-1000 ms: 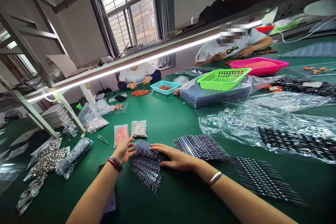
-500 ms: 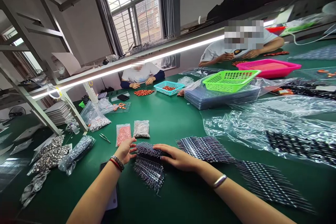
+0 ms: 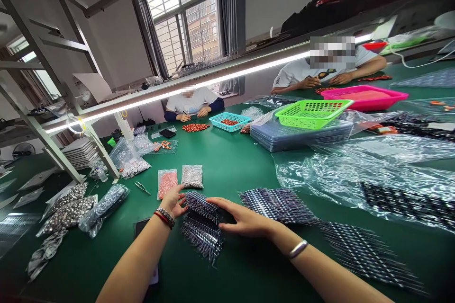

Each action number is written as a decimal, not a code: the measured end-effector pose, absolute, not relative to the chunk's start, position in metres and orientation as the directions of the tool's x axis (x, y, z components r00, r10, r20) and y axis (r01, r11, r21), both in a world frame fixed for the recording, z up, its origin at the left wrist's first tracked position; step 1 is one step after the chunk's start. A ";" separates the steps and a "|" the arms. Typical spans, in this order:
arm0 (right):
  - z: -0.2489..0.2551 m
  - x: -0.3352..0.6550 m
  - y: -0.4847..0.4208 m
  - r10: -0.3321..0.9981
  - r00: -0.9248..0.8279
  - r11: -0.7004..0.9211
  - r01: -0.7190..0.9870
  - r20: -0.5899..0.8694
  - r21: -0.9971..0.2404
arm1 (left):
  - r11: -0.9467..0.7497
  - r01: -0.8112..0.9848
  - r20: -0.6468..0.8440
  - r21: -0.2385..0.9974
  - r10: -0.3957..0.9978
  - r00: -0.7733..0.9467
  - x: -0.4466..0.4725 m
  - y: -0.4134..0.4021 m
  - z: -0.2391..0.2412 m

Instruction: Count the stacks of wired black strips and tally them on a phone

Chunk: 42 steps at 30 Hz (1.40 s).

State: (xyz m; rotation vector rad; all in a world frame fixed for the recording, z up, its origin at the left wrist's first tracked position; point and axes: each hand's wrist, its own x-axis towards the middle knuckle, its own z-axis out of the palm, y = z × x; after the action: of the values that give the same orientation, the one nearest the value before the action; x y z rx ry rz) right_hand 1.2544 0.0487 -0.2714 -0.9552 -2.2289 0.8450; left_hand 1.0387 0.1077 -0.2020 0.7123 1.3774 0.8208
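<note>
A dark strip of fine strands with pale shiny beads [image 3: 202, 236] lies on the green table in front of me, its upper part bent up and its ends fringed. At its upper left edge, my left hand [image 3: 174, 202] holds it with curled fingers. From the right, my right hand [image 3: 245, 218] grips the same strip by its edge, thumb below and fingers above. A similar beaded strip [image 3: 277, 204] lies flat to the right, and another beaded strip [image 3: 369, 251] stretches toward the lower right. Beyond my left hand are a bag of pink pieces [image 3: 167, 183] and a bag of greyish beads [image 3: 192, 176].
Tweezers [image 3: 142, 187] and a rolled plastic packet [image 3: 104, 208] lie left. A phone [image 3: 141, 227] is partly under my left forearm. Clear plastic sheeting [image 3: 320, 170], stacked trays [image 3: 298, 136] and a green basket [image 3: 313, 113] stand right. Two people work across the table.
My right thumb has moved down, widening the gap to the fingers. My left hand has shifted slightly right, and the strip's bent upper part has tilted a little. The view has shifted slightly.
</note>
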 end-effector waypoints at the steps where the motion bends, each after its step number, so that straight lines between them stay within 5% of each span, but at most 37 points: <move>1: -0.271 1.253 0.048 0.778 -0.577 0.544 0.424 0.247 -0.724 | 0.544 -0.077 -0.545 0.835 0.838 0.020 1.040 0.108 -0.203; 13: -0.277 1.246 0.048 0.765 -0.534 0.616 0.446 0.360 -0.649 | 0.518 0.138 -0.534 0.844 0.835 0.130 1.056 0.131 -0.224; 21: -0.260 1.232 0.055 0.668 -0.549 0.743 0.457 0.502 -0.490 | 0.393 0.063 -0.398 0.917 0.902 0.168 1.022 0.116 -0.200; 26: -0.222 1.150 0.078 0.549 -0.657 0.833 0.483 0.516 -0.271 | 0.295 -0.051 -0.292 0.954 0.955 0.048 0.930 0.111 -0.182; 32: -0.232 1.031 0.109 0.498 -0.750 0.867 0.441 0.436 -0.232 | 0.302 -0.124 -0.322 0.945 0.926 -0.199 0.821 0.106 -0.208; 37: -0.254 0.997 0.118 0.584 -0.718 0.812 0.513 0.379 -0.279 | 0.310 -0.132 -0.335 0.942 0.903 -0.271 0.792 0.103 -0.235; 42: -0.266 1.009 0.072 0.791 -0.479 0.607 0.692 0.381 -0.390 | 0.292 -0.093 -0.307 0.952 0.904 -0.299 0.794 0.105 -0.245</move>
State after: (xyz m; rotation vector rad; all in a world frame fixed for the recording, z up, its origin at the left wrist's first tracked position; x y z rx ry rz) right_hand 1.0092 0.0716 -0.2664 -1.1694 -2.3052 0.2473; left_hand 0.7937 0.1052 -0.2453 0.7774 1.5288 1.2125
